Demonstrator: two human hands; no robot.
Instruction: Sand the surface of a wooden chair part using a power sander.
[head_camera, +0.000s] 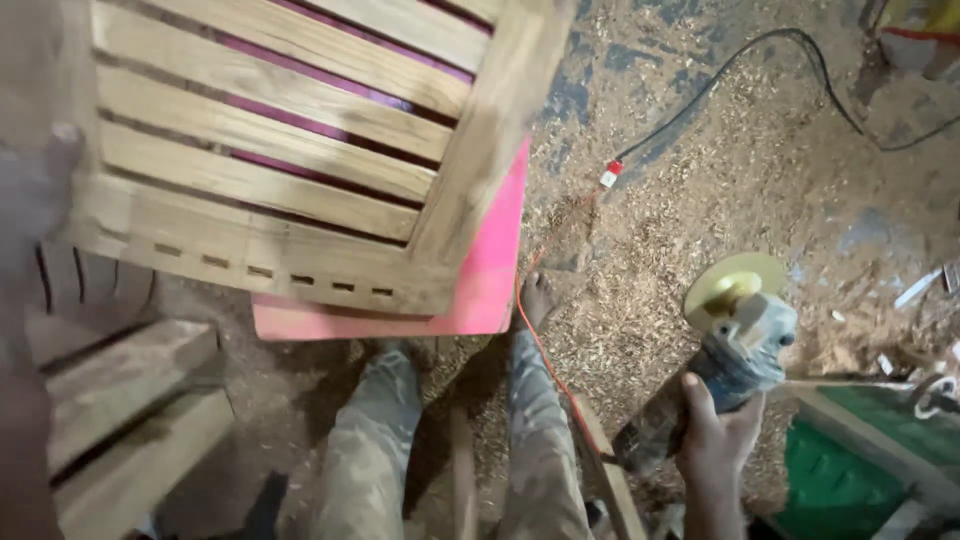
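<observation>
My right hand (712, 430) grips the body of an angle grinder (745, 345), held low at my right side. Its yellowish sanding disc (735, 278) faces up and away from the wood. An orange cable (545, 350) trails from the grinder across the floor. My left hand (35, 185) is blurred at the far left edge and rests on the side of a slatted wooden frame (290, 150). The frame is tilted up and sits on a pink board (490, 280).
Sawdust covers the floor (700, 170). A black cable (800, 60) runs across it at the top right, joined at a red and white plug (612, 172). Wooden planks (120, 400) lie lower left. A green object (850, 470) sits lower right. My legs (450, 450) are below.
</observation>
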